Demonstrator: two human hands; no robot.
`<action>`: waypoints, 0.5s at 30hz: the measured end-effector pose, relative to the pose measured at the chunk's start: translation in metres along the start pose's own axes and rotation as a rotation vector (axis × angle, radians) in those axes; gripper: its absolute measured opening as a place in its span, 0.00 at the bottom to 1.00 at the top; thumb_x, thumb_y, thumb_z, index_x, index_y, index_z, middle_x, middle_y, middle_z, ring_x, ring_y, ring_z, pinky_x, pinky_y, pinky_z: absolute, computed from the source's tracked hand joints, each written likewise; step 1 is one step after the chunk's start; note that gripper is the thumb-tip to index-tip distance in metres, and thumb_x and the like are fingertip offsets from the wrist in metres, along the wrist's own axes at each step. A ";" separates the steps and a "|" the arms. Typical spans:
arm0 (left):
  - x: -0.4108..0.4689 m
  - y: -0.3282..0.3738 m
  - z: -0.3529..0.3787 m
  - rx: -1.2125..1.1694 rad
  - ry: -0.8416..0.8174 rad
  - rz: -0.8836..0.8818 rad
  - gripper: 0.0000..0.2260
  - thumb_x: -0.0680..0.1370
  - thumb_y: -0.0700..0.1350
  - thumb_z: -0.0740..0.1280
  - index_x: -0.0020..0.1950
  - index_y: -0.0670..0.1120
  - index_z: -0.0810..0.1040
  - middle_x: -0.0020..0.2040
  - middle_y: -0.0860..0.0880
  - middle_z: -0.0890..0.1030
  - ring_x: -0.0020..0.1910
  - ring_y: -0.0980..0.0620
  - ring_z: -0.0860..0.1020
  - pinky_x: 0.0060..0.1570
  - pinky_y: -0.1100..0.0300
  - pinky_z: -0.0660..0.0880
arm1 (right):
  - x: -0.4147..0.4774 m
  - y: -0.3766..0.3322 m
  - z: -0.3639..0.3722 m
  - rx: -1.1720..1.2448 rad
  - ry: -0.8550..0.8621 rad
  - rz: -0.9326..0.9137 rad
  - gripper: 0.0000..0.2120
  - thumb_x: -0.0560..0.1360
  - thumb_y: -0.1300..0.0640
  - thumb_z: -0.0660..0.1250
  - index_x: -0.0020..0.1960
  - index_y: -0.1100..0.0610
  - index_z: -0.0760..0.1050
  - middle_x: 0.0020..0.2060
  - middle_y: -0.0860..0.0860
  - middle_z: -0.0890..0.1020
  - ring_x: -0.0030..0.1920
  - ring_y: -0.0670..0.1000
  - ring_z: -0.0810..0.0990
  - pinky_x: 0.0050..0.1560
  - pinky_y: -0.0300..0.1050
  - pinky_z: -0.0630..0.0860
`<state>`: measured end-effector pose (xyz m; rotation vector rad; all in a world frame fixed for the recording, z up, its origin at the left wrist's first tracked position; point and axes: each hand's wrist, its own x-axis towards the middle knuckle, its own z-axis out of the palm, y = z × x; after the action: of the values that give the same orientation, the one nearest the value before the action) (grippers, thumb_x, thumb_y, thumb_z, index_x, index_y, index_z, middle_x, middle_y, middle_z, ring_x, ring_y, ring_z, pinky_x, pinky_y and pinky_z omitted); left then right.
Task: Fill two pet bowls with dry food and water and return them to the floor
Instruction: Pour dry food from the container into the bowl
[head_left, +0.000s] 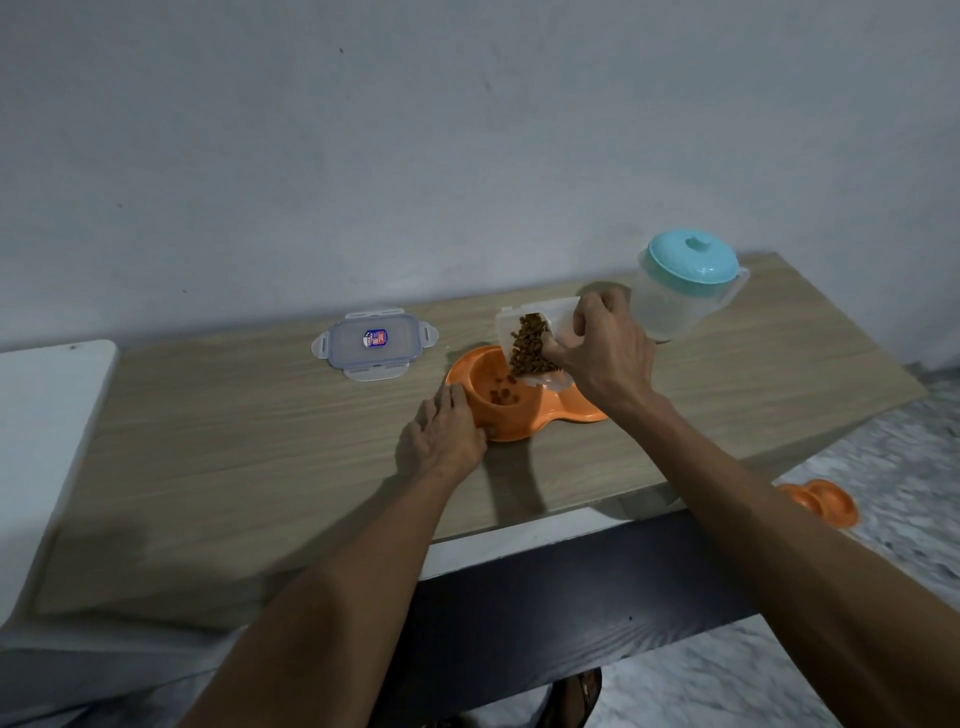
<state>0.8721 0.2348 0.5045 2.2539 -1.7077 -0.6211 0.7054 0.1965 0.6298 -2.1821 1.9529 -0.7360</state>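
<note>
The wooden table (234, 467) stands against the wall and gives a working height, so the person does not need to bend down to the floor. At its far right the water jug (670, 312) stands upright with its teal lid on, I think kept ready for the water step. Near the middle sits the orange double bowl (519, 426). A second orange bowl (826, 501) lies on the floor beyond the table's right edge, and I cannot tell what is in it. The right hand (608, 358) is raised above the bowl, fingers curled round the clear food container (556, 310), holding it steeply tilted with the mouth down over the left cup. The left hand (449, 434) lies low on the table, its fingers rather straight and together, touching the bowl's left rim, probably so the light bowl does not slide. The container lid (373, 344) lies flat to the left, apart from the bowl and out of the pouring way. The dry food (527, 347) slides toward the mouth, and a few pieces are already in the cup.
</note>
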 end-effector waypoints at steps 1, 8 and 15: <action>0.000 0.000 0.000 -0.001 0.000 -0.001 0.31 0.75 0.50 0.70 0.74 0.48 0.59 0.74 0.48 0.65 0.72 0.43 0.64 0.68 0.43 0.64 | 0.000 0.000 0.000 -0.003 0.001 -0.012 0.19 0.69 0.45 0.72 0.41 0.54 0.65 0.49 0.53 0.72 0.38 0.55 0.73 0.33 0.47 0.68; -0.002 0.003 -0.003 0.017 -0.004 -0.014 0.33 0.76 0.50 0.69 0.76 0.47 0.57 0.76 0.47 0.63 0.72 0.43 0.64 0.68 0.44 0.63 | -0.001 0.000 0.002 -0.030 0.007 -0.032 0.20 0.69 0.44 0.72 0.41 0.53 0.64 0.48 0.53 0.72 0.39 0.56 0.73 0.33 0.49 0.68; -0.004 0.004 -0.004 0.001 -0.015 -0.017 0.33 0.76 0.49 0.69 0.77 0.47 0.56 0.76 0.47 0.62 0.73 0.43 0.63 0.69 0.42 0.63 | 0.000 0.002 0.002 -0.037 0.022 -0.043 0.19 0.69 0.44 0.72 0.42 0.54 0.65 0.49 0.53 0.73 0.39 0.55 0.72 0.33 0.48 0.68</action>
<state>0.8697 0.2369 0.5106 2.2716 -1.6978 -0.6421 0.7048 0.1958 0.6274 -2.2531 1.9507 -0.7392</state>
